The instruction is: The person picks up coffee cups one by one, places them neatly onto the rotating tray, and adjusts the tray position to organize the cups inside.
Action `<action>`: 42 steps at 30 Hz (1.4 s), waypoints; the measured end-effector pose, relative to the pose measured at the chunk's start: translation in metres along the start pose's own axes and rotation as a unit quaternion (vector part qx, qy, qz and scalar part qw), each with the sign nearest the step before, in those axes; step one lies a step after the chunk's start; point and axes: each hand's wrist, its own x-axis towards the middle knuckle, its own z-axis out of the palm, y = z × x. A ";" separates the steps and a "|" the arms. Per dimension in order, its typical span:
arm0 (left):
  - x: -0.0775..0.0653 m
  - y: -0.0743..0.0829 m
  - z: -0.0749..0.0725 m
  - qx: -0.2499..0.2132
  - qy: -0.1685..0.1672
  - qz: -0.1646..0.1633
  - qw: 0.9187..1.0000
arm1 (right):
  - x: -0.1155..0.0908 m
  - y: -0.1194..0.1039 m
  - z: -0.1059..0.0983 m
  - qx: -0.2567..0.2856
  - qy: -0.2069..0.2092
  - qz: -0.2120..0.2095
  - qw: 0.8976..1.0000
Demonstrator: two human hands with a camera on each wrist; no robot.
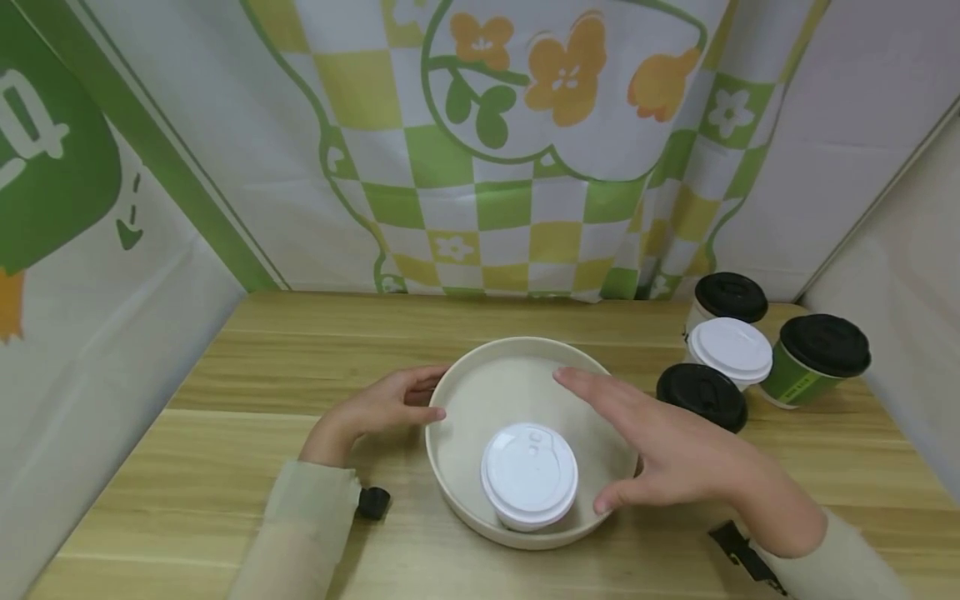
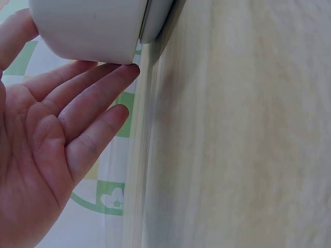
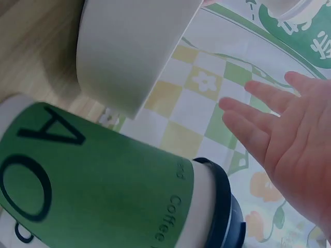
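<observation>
White-lidded cup [image 1: 529, 471] is standing in a round tray [image 1: 480, 383], lower centre; left hand [image 1: 378, 410] is touching the tray, fingers straight; right hand [image 1: 671, 446] is hovering, fingers apart.

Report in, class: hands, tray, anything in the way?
Left hand at left rim of round tray. Right hand empty, over right rim. White-lidded cup upright inside. Black-lidded cup near right hand, possible snag.
</observation>
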 end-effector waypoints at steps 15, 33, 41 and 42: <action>-0.001 -0.001 0.001 -0.002 0.002 0.004 1.000 | -0.002 0.001 -0.017 -0.128 0.046 0.051 0.989; -0.001 -0.001 0.000 0.000 0.001 -0.001 1.000 | -0.027 0.031 -0.029 -0.152 0.075 0.108 0.980; 0.000 -0.003 0.000 -0.002 -0.001 0.002 1.000 | -0.041 0.040 -0.042 -0.163 0.082 0.136 0.974; 0.000 -0.003 0.000 -0.001 -0.001 0.002 1.000 | -0.042 0.041 -0.044 -0.164 0.083 0.140 0.973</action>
